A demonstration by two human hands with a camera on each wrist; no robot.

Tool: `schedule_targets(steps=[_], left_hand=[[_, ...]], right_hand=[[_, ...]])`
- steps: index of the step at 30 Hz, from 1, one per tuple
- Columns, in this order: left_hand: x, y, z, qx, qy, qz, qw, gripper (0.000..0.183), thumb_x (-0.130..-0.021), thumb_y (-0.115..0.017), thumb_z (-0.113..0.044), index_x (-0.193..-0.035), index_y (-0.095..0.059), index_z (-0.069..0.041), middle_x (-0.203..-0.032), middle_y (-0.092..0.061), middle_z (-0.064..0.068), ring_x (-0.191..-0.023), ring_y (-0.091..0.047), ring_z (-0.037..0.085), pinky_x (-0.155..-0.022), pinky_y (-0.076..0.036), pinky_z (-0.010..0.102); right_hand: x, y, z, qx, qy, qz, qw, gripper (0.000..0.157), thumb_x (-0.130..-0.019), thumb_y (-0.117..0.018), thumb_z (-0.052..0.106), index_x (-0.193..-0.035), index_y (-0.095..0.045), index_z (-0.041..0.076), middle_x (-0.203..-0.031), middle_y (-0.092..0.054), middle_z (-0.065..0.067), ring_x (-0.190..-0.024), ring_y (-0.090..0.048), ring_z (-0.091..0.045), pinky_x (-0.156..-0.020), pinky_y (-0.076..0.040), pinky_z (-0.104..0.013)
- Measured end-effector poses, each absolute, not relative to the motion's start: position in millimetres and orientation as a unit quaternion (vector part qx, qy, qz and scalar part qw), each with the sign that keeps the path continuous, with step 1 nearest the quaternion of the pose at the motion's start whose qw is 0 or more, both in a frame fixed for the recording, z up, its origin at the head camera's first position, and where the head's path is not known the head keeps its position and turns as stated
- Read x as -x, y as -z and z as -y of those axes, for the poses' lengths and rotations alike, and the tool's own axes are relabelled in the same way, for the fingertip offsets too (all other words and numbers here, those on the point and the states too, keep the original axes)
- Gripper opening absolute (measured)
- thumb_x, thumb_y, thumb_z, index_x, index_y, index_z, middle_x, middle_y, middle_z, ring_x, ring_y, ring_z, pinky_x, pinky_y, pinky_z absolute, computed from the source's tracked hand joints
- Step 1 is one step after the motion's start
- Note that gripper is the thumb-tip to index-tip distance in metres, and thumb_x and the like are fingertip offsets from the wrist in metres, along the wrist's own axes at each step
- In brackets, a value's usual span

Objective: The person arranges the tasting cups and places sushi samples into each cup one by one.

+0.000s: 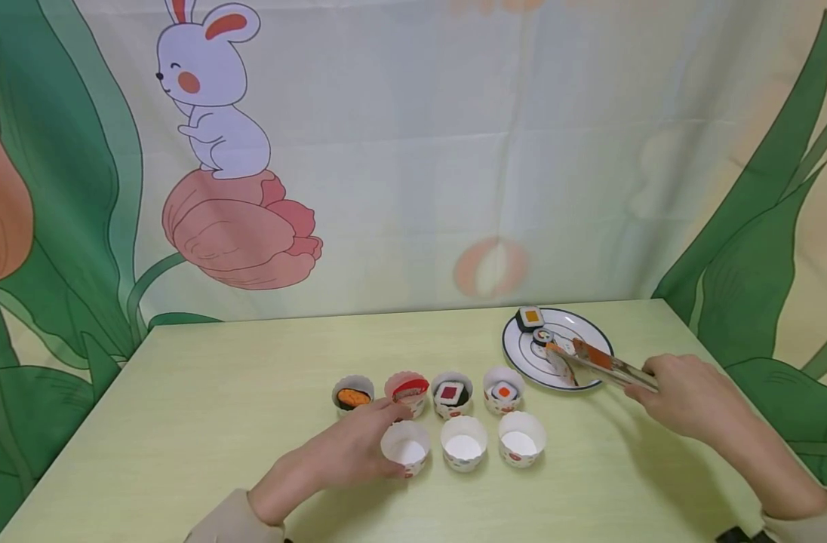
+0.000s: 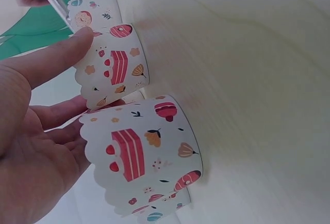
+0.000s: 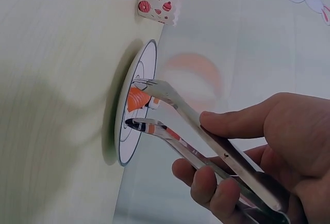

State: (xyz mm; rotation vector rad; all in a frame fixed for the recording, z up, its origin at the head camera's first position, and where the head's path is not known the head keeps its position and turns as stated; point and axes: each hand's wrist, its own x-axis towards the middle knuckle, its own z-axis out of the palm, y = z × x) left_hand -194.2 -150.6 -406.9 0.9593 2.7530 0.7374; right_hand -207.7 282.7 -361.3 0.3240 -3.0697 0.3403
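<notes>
My right hand (image 1: pixel 688 396) grips metal tongs (image 3: pixel 201 141), their tips apart over a white plate (image 1: pixel 590 332) with a blue rim. Between the tips shows an orange, white-striped sushi piece (image 3: pixel 137 99); whether they touch it I cannot tell. A square roll (image 1: pixel 530 318) and a small round roll (image 1: pixel 542 336) also lie on the plate. My left hand (image 1: pixel 348 449) holds an empty paper cup (image 1: pixel 405 445), the leftmost of the front row, thumb on the near side and fingers on the far side. In the left wrist view its thumb (image 2: pixel 67 53) overlaps the printed cup wall.
Two more empty cups, the middle one (image 1: pixel 464 443) and the right one (image 1: pixel 521 439), stand in the front row. Behind them, cups hold orange-topped sushi (image 1: pixel 355 398), red-topped sushi (image 1: pixel 410 388) and two rolls (image 1: pixel 450 394). A printed cloth (image 1: pixel 400 151) hangs behind the table (image 1: pixel 182 422).
</notes>
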Motion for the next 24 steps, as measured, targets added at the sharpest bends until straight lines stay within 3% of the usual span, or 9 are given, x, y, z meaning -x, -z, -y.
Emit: schedule_targets(steps=[9, 24], left_hand=[[194.4, 407.3, 152.0, -0.311, -0.251, -0.914, 0.071, 0.059, -0.077, -0.092, -0.018, -0.124, -0.062, 0.001, -0.116, -0.063, 0.009, -0.106, -0.06, 0.026, -0.093, -0.051, 0.044], [195.1, 408.7, 153.0, -0.31, -0.25, -0.915, 0.066, 0.062, -0.076, -0.093, -0.018, -0.126, -0.062, 0.004, -0.12, -0.064, 0.011, -0.111, -0.06, 0.025, -0.097, -0.05, 0.045]], right_hand=[[206.5, 362.4, -281.8, -0.111, -0.114, 0.987, 0.021, 0.031, -0.093, -0.074, 0.027, -0.073, -0.056, 0.012, -0.062, -0.047, 0.001, -0.057, -0.044, -0.017, -0.051, -0.034, -0.034], [208.4, 361.8, -282.8, -0.114, -0.101, 0.988, 0.024, 0.02, -0.095, -0.073, 0.021, -0.082, -0.067, 0.007, -0.064, -0.052, 0.002, -0.057, -0.046, -0.017, -0.049, -0.036, -0.035]])
